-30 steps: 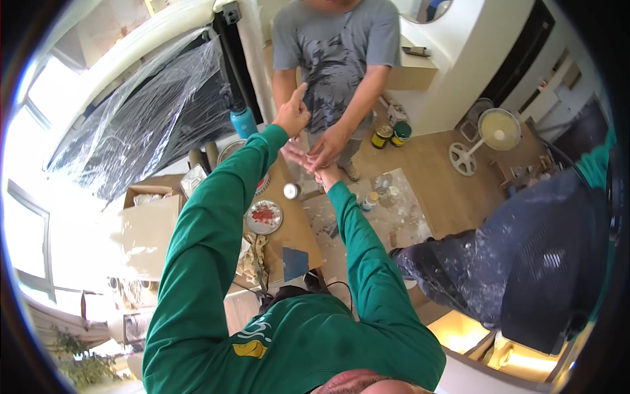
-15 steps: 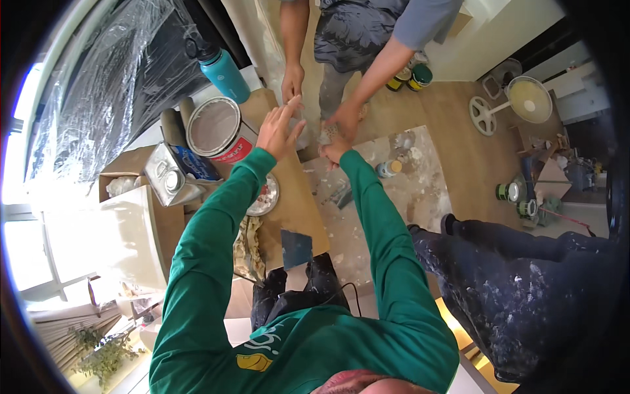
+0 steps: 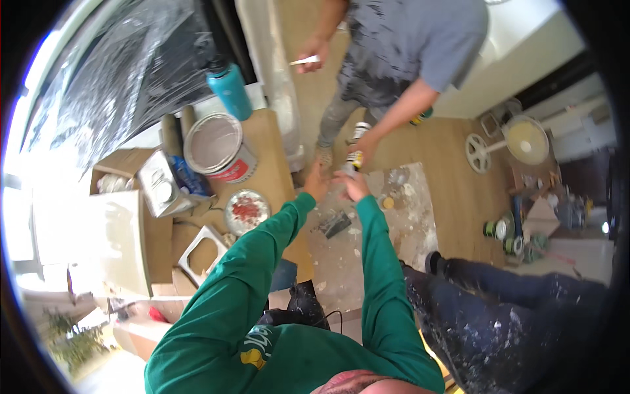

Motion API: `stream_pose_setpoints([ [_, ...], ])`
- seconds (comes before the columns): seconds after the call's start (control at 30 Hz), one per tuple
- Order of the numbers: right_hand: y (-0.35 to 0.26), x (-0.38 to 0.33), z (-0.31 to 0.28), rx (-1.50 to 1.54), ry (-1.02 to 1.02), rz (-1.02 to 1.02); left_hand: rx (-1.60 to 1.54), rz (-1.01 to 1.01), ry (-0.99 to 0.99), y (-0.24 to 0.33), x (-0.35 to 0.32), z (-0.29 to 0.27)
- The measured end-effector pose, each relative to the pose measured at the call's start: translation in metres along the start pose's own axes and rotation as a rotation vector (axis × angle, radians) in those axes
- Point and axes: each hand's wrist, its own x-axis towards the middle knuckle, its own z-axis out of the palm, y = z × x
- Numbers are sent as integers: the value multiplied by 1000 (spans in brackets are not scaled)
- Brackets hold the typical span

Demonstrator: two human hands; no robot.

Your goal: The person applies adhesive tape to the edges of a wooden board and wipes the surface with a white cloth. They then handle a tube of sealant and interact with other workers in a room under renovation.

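My left hand (image 3: pixel 316 182) reaches forward over the near side of the stained board, its fingers stretched out and somewhat blurred, with nothing visible in it. Close to its right is my right hand (image 3: pixel 355 188), just below a co-worker's tube (image 3: pixel 355 158) with a white, yellow and black label. Whether my right hand touches the tube cannot be made out; its fingers are smeared. The co-worker's hand (image 3: pixel 369 146) grips that tube. In the co-worker's other hand (image 3: pixel 317 49) is a slim white pointed piece (image 3: pixel 304 60).
A tan bench on the left bears a paint bucket (image 3: pixel 244 165), a teal bottle (image 3: pixel 230 92), a metal can (image 3: pixel 156 180) and a plate with red bits (image 3: pixel 265 213). A dark block (image 3: pixel 336 224) lies on the stained board (image 3: pixel 413 223). A person in dark trousers (image 3: pixel 485 308) is at right.
The co-worker has moved back and now holds a tube and a white pointed piece. My hands have drawn nearer each other and lower in view; the co-worker's hands are apart from my left hand.
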Motion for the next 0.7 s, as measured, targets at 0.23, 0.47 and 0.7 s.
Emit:
stream_pose_setpoints([
  [0.23, 31, -99, 8, 479, 156, -58, -1076, -261, -202, 197, -115, -60],
  [0.47, 70, -166, 70, 469, 86, 35, -1118, -43, -142, 249, -228, -130],
  [0.7, 70, -192, 94, 300, 59, 11, -461, -78, 147, 187, -397, -206],
])
